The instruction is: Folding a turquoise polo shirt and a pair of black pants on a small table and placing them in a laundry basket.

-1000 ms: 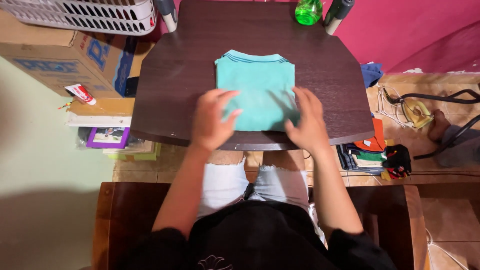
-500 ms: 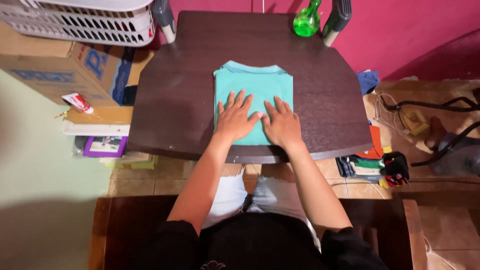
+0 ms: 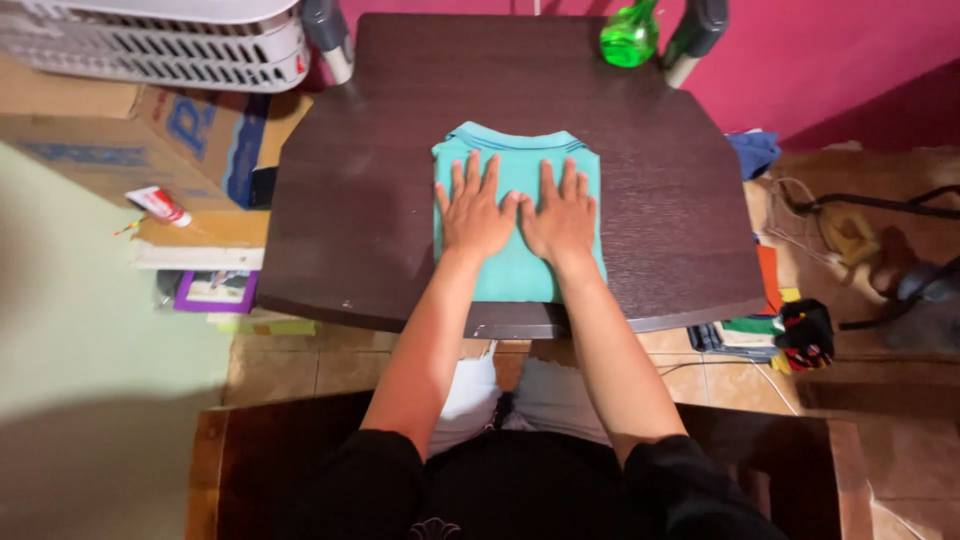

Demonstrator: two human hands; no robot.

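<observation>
Both hands slid up the folded shirt [image 3: 517, 215] on dark table [image 3: 360, 200]

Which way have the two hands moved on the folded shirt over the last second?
Yes: left hand and right hand slid together and up the teal folded shirt, away from the table's near edge, now touching at the thumbs.

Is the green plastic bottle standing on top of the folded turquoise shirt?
No, the green plastic bottle stands at the far edge of the dark wooden table, well apart from the folded turquoise shirt.
</observation>
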